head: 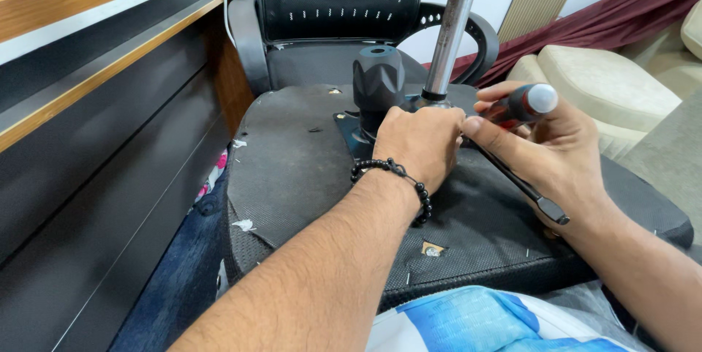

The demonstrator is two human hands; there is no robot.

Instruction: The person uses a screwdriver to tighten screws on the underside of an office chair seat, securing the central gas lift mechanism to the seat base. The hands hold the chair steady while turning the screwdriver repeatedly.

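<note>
Black fabric underside of an upturned chair seat (307,176) sits closest to me. My left hand (417,144) presses down near its middle, fingers curled out of sight, so can't tell what they grip. My right hand (556,151) is wrapped around a red-and-black screwdriver (523,107). Just beyond stand a chunky black knob (378,85) and the metal gas cylinder (450,34), then another office chair (340,1).
</note>
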